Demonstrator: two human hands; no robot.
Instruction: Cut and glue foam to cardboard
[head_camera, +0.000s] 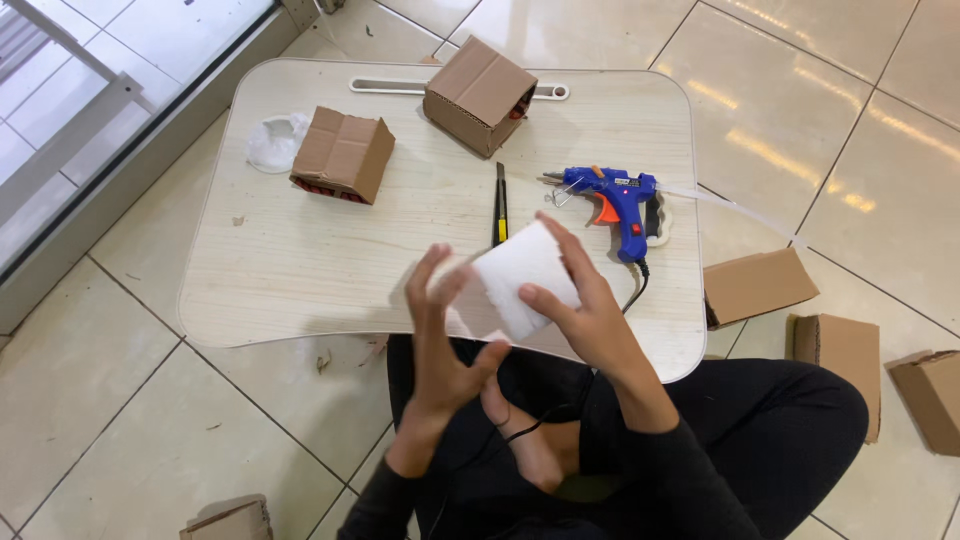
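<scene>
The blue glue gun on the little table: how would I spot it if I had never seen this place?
Start at the pale wooden lap table on the tiled floor. Go to its right side, just beyond the right hand holding a white foam block. There the glue gun lies on its side beside a slim utility knife; it is the only bright blue thing, with an orange trigger and a black cord.

White foam block (522, 275), blue glue gun (615, 200), brown boxes (345, 152).
</scene>
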